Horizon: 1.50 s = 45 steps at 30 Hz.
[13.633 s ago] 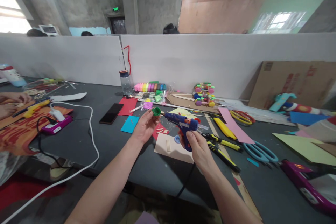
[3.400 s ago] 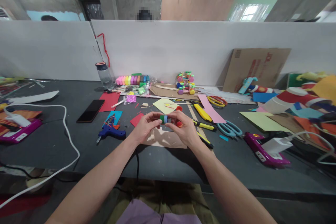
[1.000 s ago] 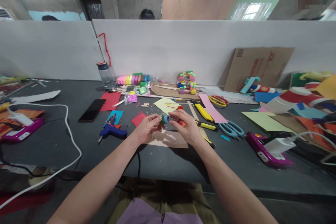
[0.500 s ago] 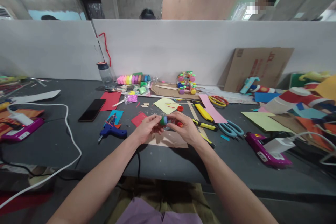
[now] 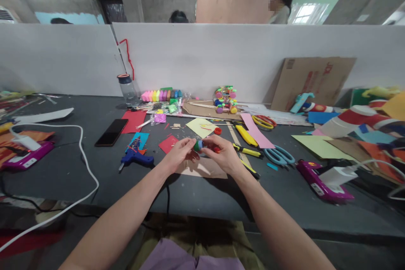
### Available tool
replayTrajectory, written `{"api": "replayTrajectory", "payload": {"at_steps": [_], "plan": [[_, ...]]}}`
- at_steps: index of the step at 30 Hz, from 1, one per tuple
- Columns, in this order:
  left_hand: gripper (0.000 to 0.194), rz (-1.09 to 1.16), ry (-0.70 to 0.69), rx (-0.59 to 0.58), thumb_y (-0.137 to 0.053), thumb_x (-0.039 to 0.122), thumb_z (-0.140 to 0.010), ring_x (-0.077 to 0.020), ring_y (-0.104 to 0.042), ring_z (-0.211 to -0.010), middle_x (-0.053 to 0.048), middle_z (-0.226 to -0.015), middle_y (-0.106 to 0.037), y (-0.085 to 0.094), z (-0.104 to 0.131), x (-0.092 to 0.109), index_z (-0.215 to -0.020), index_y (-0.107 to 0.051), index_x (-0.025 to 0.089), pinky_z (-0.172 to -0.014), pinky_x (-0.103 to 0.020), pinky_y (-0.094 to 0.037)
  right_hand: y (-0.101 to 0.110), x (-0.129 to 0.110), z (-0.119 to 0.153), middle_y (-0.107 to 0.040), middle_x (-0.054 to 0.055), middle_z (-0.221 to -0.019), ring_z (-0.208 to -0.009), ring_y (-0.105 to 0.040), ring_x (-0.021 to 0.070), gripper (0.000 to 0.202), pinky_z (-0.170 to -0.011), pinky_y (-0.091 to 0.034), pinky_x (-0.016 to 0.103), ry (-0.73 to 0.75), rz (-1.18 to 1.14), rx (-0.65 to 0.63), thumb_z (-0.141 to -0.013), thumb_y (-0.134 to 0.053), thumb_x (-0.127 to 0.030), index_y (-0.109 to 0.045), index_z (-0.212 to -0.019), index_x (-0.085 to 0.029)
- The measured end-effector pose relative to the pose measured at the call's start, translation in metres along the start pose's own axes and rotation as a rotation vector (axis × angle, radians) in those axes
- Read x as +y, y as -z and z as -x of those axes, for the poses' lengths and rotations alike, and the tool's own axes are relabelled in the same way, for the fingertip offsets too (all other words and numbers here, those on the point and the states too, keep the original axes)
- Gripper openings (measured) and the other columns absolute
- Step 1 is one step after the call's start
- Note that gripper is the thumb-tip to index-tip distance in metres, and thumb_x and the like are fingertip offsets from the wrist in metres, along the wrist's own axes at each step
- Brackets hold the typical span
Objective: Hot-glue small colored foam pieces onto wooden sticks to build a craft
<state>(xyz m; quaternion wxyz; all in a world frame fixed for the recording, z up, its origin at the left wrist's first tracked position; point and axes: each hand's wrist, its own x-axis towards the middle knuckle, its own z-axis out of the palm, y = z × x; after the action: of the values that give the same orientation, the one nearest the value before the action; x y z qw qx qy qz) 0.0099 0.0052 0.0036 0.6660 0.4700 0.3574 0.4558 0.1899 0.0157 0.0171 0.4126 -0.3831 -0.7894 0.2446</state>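
Between my two hands is a small green-and-blue cylinder (image 5: 199, 146), possibly made of bottle caps, held above the table. My left hand (image 5: 179, 155) pinches its green end. The fingers of my right hand (image 5: 223, 155) close on the light-blue end. Beneath lies a strip of brown card (image 5: 202, 169), and thin wooden sticks show under the left fingers. A red ring-shaped cap (image 5: 217, 130) rests just past my right hand, with another red piece partly hidden by the fingers. Yellow paper (image 5: 200, 128) and red paper (image 5: 168, 144) lie beyond.
A blue glue gun (image 5: 136, 158) and a phone (image 5: 111, 132) lie left. Right are yellow cutters (image 5: 247, 150), blue-handled scissors (image 5: 279, 155) and a purple power strip (image 5: 324, 181). A bottle (image 5: 127, 90) and wheeled toy models (image 5: 225, 99) stand behind, before a white partition (image 5: 202, 59).
Both hands stay in almost the same place, still holding the green-and-blue cylinder. Behind the partition, a person has moved to the left.
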Motion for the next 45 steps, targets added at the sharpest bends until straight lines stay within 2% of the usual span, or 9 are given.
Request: {"api": "replayTrajectory", "payload": {"at_steps": [4, 10, 17, 28, 34, 45], "plan": [[0.039, -0.027, -0.072, -0.014, -0.070, 0.043, -0.073, -0.0120, -0.063, -0.069, -0.002, -0.083, -0.061, -0.0007, 0.0040, 0.0071, -0.099, -0.056, 0.016, -0.057, -0.021, -0.045, 0.0001, 0.0028, 0.0009, -0.068, 0.005, -0.086, -0.077, -0.063, 0.0177, 0.020, -0.068, -0.050, 0.028, -0.058, -0.085, 0.027, -0.079, -0.064, -0.033, -0.065, -0.093, -0.018], [0.036, -0.120, -0.152, 0.024, -0.071, 0.037, -0.072, -0.0120, -0.061, -0.066, -0.002, -0.075, -0.061, -0.0018, 0.0027, 0.0051, -0.097, -0.058, 0.014, -0.057, -0.023, -0.044, -0.0015, 0.0062, 0.0021, -0.069, 0.006, -0.086, -0.078, -0.065, 0.0192, 0.025, -0.072, -0.052, 0.031, -0.114, -0.130, 0.027, -0.077, -0.065, -0.036, -0.065, -0.094, -0.018], [0.034, -0.180, -0.162, 0.054, -0.069, 0.037, -0.073, -0.0120, -0.059, -0.064, -0.001, -0.072, -0.060, -0.0014, 0.0015, 0.0026, -0.095, -0.059, 0.013, -0.057, -0.024, -0.045, -0.0033, 0.0076, 0.0016, -0.069, 0.006, -0.087, -0.078, -0.064, 0.0189, 0.024, -0.073, -0.053, 0.032, -0.096, -0.126, 0.023, -0.077, -0.065, -0.036, -0.066, -0.091, -0.017], [0.037, -0.191, -0.151, 0.054, -0.070, 0.041, -0.072, -0.0128, -0.060, -0.062, -0.002, -0.067, -0.061, -0.0011, 0.0014, 0.0016, -0.094, -0.059, 0.013, -0.057, -0.024, -0.045, -0.0022, 0.0044, 0.0006, -0.069, 0.006, -0.086, -0.080, -0.064, 0.0194, 0.021, -0.073, -0.052, 0.032, -0.098, -0.117, 0.020, -0.077, -0.065, -0.035, -0.067, -0.088, -0.018], [0.041, -0.163, -0.051, 0.081, -0.069, 0.049, -0.070, -0.0113, -0.058, -0.057, -0.001, -0.064, -0.061, -0.0032, 0.0025, 0.0049, -0.089, -0.059, 0.014, -0.053, -0.022, -0.042, 0.0033, 0.0062, 0.0000, -0.068, 0.007, -0.097, -0.084, -0.064, 0.0185, 0.029, -0.075, -0.052, 0.031, -0.097, -0.173, -0.047, -0.080, -0.063, -0.033, -0.065, -0.105, -0.019], [0.039, -0.092, 0.017, 0.051, -0.071, 0.047, -0.068, -0.0092, -0.058, -0.057, -0.001, -0.070, -0.062, 0.0000, 0.0017, 0.0028, -0.086, -0.059, 0.015, -0.055, -0.021, -0.043, 0.0043, 0.0039, -0.0004, -0.068, 0.007, -0.094, -0.082, -0.063, 0.0180, 0.020, -0.073, -0.052, 0.031, -0.035, -0.094, -0.060, -0.079, -0.064, -0.028, -0.067, -0.096, -0.019]]}}
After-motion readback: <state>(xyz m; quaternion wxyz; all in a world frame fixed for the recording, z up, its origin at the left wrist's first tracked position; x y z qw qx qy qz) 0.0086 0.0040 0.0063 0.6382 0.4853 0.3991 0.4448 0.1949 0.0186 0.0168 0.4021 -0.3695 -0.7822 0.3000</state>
